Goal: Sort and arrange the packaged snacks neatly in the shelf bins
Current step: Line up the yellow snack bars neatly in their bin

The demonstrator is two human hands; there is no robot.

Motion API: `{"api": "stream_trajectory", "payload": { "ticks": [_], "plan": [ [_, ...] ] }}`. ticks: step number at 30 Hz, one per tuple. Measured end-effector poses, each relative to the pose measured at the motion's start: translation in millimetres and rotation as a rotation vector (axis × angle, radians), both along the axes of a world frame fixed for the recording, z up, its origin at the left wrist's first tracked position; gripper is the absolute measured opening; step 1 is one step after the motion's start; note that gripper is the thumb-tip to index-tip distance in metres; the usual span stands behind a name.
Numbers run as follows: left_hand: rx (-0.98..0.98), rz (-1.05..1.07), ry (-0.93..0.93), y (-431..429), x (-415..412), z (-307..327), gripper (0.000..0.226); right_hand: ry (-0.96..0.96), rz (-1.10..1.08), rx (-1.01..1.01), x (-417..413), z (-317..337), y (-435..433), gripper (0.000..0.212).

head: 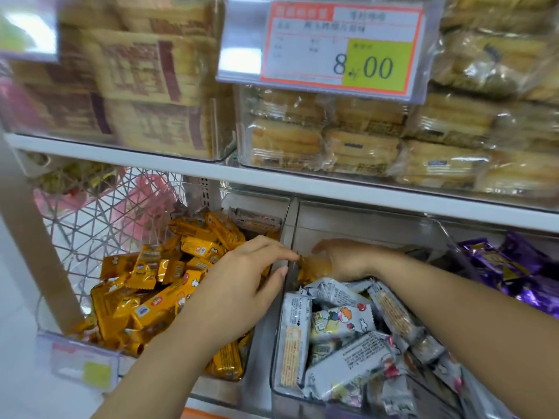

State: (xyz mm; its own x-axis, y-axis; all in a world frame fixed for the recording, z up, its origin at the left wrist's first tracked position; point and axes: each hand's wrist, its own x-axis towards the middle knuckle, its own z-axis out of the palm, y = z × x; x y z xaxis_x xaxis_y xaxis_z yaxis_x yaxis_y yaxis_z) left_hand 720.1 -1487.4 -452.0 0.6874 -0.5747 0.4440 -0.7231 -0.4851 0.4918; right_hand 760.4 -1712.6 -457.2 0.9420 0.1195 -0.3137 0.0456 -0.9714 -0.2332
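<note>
Clear bins stand side by side on the lower shelf. The left bin holds several yellow snack packs. The middle bin holds several grey-white snack packs. My left hand hovers over the yellow packs with straight fingers touching the divider between the bins. My right hand reaches into the back of the middle bin and grips a yellow pack lying among the grey ones.
A third bin at the right holds purple packs. The upper shelf carries bins of wrapped pastries under a hanging price tag. A wire mesh panel and a small price label are at left.
</note>
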Motion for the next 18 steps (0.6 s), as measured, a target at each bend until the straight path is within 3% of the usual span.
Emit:
{"api": "stream_trajectory", "payload": {
  "ticks": [5,8,10,14,18],
  "plan": [
    [-0.041,0.014,-0.005,8,-2,1,0.027,-0.246,-0.081,0.174,-18,18,1,0.071],
    [-0.072,0.033,-0.014,13,-4,4,0.040,-0.426,-0.070,0.313,-40,35,7,0.071],
    [-0.094,0.046,-0.022,15,-7,8,0.050,-0.543,0.039,0.307,-55,47,20,0.069],
    [-0.129,0.050,-0.027,22,-10,12,0.075,-0.601,0.346,0.263,-65,56,59,0.067],
    [-0.180,0.101,-0.033,42,-10,13,0.079,-0.751,0.453,0.176,-56,52,91,0.065]
  ]
}}
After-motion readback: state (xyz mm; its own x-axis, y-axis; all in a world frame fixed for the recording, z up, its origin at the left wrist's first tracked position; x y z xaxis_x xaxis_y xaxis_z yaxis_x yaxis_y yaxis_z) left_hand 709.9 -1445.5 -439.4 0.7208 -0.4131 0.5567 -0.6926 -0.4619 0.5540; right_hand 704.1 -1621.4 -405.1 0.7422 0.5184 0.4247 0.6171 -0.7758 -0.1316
